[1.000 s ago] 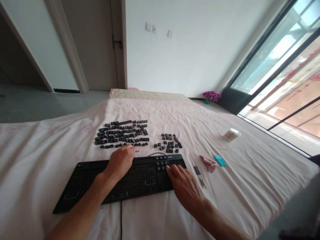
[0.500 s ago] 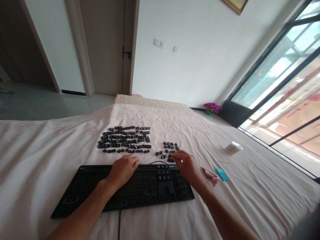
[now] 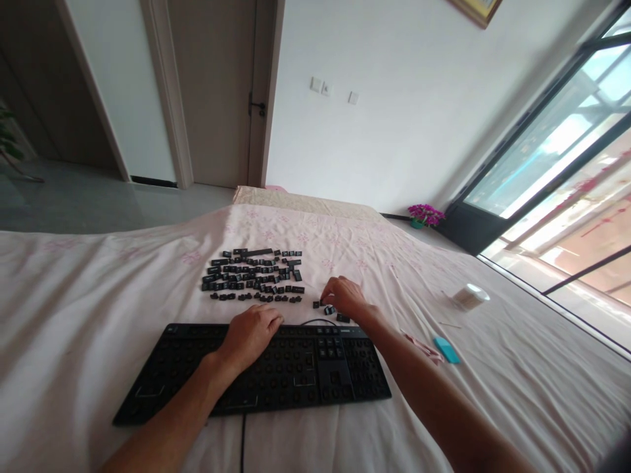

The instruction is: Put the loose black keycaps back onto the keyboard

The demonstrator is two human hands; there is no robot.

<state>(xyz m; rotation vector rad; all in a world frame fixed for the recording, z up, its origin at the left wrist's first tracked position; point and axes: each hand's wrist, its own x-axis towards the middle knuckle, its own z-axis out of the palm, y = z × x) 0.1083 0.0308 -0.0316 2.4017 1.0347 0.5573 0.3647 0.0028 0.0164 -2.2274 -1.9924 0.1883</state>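
Note:
A black keyboard [image 3: 276, 378] lies on the cloth, most of its keycaps off and only a small block of keys [image 3: 329, 347] in place near its right end. Across its upper edge rests my left hand [image 3: 254, 328], fingers curled and thumb against them; whatever they hold is hidden. My right hand [image 3: 344, 295] reaches beyond the keyboard, fingertips pinched down at a small black keycap [image 3: 323, 303] in the right-hand group. A few more loose keycaps [image 3: 344, 318] lie under and beside that hand, partly covered by it. To the left, many loose keycaps [image 3: 251, 276] lie in rough rows.
A pale pink patterned cloth [image 3: 197, 259] covers the surface. On the right are a clear round container with a white top [image 3: 470, 297], a blue flat piece [image 3: 446, 349] and a pink cloth [image 3: 424, 347]. The cable [image 3: 242, 443] runs from the keyboard's near edge.
My right hand has moved left and a little farther out, over the right-hand keycap group. My left hand stays on the keyboard. The whole view has shifted slightly.

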